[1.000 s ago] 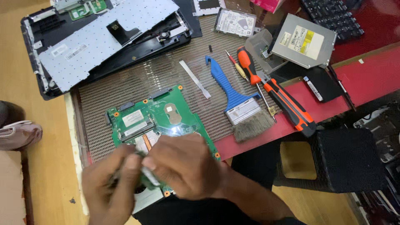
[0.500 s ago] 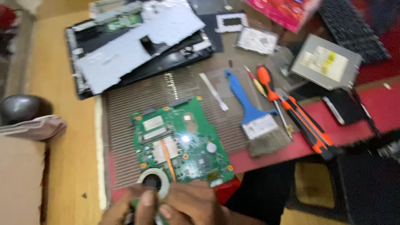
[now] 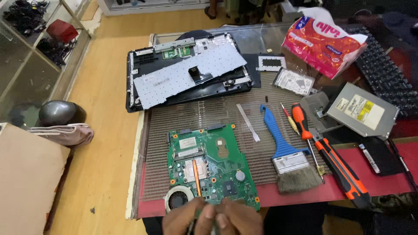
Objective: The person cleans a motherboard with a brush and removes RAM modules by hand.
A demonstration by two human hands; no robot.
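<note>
Both my hands sit at the bottom centre of the frame, pressed together at the near edge of the green circuit board point(image 3: 212, 167). My left hand point(image 3: 185, 217) and right hand point(image 3: 237, 217) have their fingers curled inward around something small between them; I cannot tell what it is, or whether the grip is fully closed. The board lies flat on the brown mesh mat point(image 3: 209, 115), in the lower middle of the frame. A copper heat pipe point(image 3: 197, 177) runs down it to the round fan point(image 3: 177, 199) at its lower left corner, just beside my left hand.

Containers: the open black laptop base point(image 3: 139, 93), upper centre, carries a silver keyboard plate point(image 3: 191, 74) tilted across it. A pink plastic packet point(image 3: 324, 41) lies at the upper right.

Right of the board, in order: a thin white strip point(image 3: 248, 122), a blue-handled brush point(image 3: 283, 152), a small yellow-handled screwdriver point(image 3: 289, 118), an orange-handled screwdriver point(image 3: 302, 126) and an orange and black utility knife point(image 3: 342, 169) on the red surface point(image 3: 392, 182). Further right lie a silver optical drive point(image 3: 363, 109) and a black keyboard point(image 3: 387, 78). A bare hard drive point(image 3: 294, 81) rests above the brush.

Nothing lies between my hands and the board.
</note>
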